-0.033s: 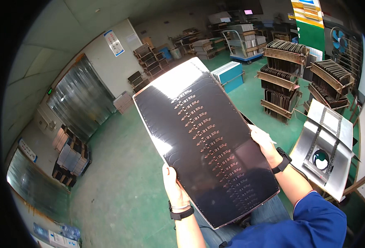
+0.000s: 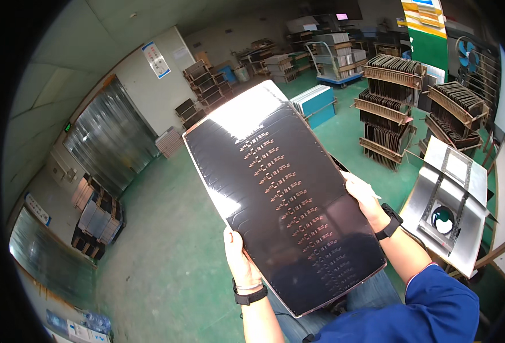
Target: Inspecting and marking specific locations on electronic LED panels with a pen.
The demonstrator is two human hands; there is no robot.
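A large, glossy black circuit board panel (image 2: 286, 194) is tilted in front of me, its far end up and to the left. Rows of small copper-coloured marks run down its middle, and bright glare whitens its upper end. My left hand (image 2: 241, 260) is closed on its lower left edge, thumb on top. On the right edge, my right hand (image 2: 364, 197) grips it, fingers mostly hidden underneath. A thin white pointed thing shows beside the right hand; I cannot make out what it is. Both wrists wear black bands.
Racks of upright dark panels (image 2: 386, 108) stand stacked at the right. Nearer is a metal-topped stand (image 2: 461, 223) with a round opening. Behind the panel sit a blue bin of white sheets (image 2: 321, 108) and a loaded trolley (image 2: 338, 77). Strip curtains (image 2: 112, 134) hang at left above green floor.
Glare on the panel's upper end covers slightly more of the copper-coloured marks. Both hands keep the same grip.
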